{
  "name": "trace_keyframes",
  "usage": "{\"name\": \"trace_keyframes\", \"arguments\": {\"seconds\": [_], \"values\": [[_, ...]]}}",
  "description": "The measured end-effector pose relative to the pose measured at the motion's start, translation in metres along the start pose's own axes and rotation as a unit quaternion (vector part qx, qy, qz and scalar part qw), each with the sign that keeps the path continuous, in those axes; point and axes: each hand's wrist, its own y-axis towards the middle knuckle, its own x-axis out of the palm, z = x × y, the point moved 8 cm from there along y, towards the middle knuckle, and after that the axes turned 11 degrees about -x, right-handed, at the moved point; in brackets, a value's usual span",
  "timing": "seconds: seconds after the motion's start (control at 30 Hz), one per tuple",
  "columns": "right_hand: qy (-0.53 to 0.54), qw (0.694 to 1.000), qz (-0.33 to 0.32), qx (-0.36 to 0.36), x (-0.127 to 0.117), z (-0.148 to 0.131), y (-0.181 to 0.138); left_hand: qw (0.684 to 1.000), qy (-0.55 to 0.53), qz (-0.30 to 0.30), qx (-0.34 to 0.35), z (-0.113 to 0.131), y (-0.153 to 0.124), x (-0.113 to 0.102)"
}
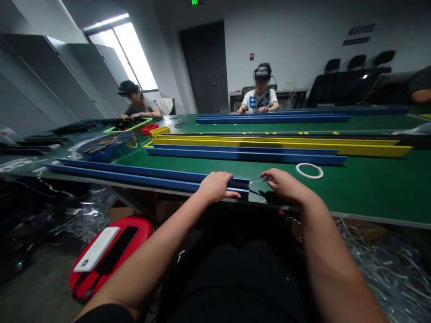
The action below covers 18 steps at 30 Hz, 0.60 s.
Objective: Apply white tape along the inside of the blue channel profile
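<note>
A long blue channel rail lies along the front edge of the green table. My left hand is wrapped over it near its right end, thumb on the near side. Just beyond that end, my right hand has its fingers pinched on a thin whitish strip. This strip runs to the end of the rail; how it is attached there is too small to tell. A white ring, like a tape roll, rests on the table to the right of my right hand.
Behind lie another blue rail and yellow rails. A blue tray and a red bin stand to the left. Two people sit across the table, and part of another shows at right. Below are a red stool and piled clear strips.
</note>
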Motion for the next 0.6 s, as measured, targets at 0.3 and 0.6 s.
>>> {"name": "trace_keyframes", "arguments": {"seconds": [0.3, 0.6], "values": [[-0.013, 1.0, 0.002, 0.009, -0.007, -0.021, -0.001, 1.0, 0.0, 0.009, 0.0, -0.014, -0.005, 0.0], [0.254, 0.966, 0.041, 0.009, 0.006, -0.033, 0.002, 1.0, 0.006, 0.019, -0.004, -0.011, -0.007, -0.002]]}}
